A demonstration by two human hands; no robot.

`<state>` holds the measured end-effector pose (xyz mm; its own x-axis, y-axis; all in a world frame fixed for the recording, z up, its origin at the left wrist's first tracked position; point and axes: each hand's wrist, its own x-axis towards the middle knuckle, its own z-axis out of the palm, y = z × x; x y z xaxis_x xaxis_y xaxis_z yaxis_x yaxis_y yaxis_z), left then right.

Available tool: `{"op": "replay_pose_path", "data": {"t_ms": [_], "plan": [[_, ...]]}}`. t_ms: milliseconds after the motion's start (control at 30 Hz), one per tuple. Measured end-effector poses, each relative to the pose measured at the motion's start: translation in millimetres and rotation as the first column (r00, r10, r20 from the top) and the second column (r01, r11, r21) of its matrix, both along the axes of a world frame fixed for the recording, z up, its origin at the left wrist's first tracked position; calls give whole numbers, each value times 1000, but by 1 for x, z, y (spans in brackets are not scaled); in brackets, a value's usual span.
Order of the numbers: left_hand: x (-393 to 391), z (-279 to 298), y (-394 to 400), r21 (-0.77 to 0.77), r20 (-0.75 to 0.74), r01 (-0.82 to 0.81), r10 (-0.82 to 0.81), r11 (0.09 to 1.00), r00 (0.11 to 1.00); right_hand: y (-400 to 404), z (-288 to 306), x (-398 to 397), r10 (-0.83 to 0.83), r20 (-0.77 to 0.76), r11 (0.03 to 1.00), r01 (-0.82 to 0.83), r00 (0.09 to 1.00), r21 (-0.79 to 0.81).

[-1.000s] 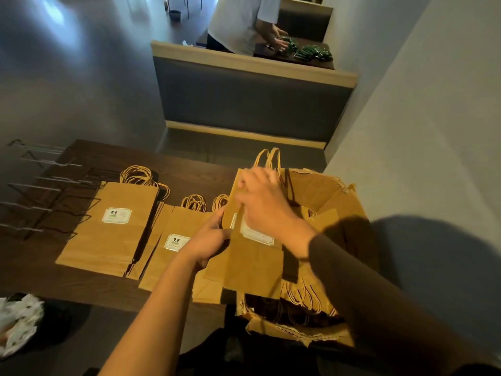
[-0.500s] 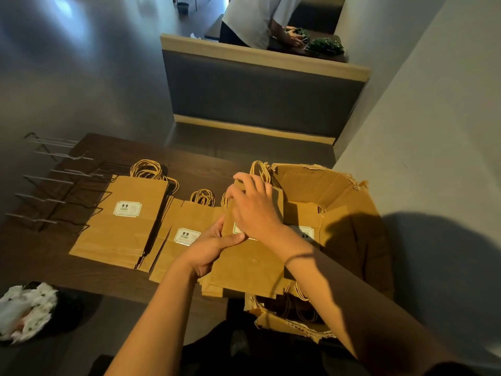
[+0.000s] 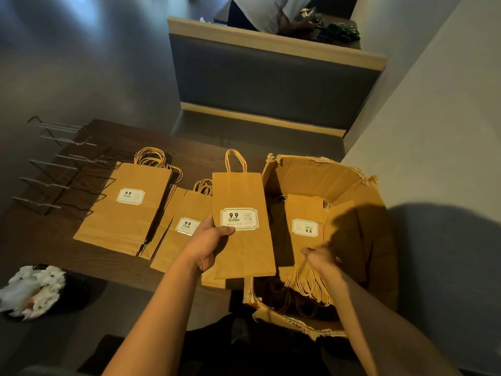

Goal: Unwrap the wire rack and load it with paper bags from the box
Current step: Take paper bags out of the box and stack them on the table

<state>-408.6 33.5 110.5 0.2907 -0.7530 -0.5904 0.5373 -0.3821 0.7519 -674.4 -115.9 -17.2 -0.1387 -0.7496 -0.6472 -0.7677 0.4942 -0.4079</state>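
Holding more paper bags point(image 3: 305, 229), the cardboard box point(image 3: 360, 202) stands open.

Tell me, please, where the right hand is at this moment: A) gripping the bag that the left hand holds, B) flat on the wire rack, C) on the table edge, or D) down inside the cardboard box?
D: the right hand reaches down into the cardboard box among the bags there, while the left hand alone holds the lifted paper bag.
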Motion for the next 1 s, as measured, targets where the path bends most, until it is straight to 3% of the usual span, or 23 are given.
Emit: {"op": "replay_pose_path", "data": {"t_ms": [100, 200, 300, 433, 533, 633, 733, 833, 900, 1000], "plan": [[-3, -3, 0, 10, -3, -17, 17, 1000, 1000, 11, -11, -9, -25, -177, 996, 8, 984, -94], [0, -7, -1, 19, 1, -17, 17, 1000, 1000, 7, -14, -8, -18, -192, 988, -13, 981, -156], [3, -9, -2, 31, 12, -7, 7, 999, 1000, 0, -9, -4, -36, -120, 983, 13, 992, -182], [5, -4, -5, 19, 44, 23, -24, 1000, 999, -10, 8, 9, -136, 138, 982, 152, 981, -111], [7, 3, -11, -5, 67, 50, -49, 999, 997, -28, 25, 6, 37, 153, 988, -13, 987, -154], [10, 8, -14, -5, 82, 62, -61, 998, 995, -52, 53, -2, 241, -24, 953, -241, 970, -184], [14, 9, -17, -9, 71, 55, -54, 998, 996, -65, 103, -4, 369, -329, 834, -466, 869, -295], [16, 11, -21, -2, 47, 35, -35, 999, 998, -81, 138, -7, 248, -603, 491, -635, 758, -596], [15, 12, -23, -10, 42, 26, -26, 1000, 999, -89, 159, -4, 225, -663, 377, -691, 714, -616], [19, 11, -25, -15, 45, 6, -6, 1000, 999, -87, 192, 15, 380, -543, 249, -648, 749, -720]]}}
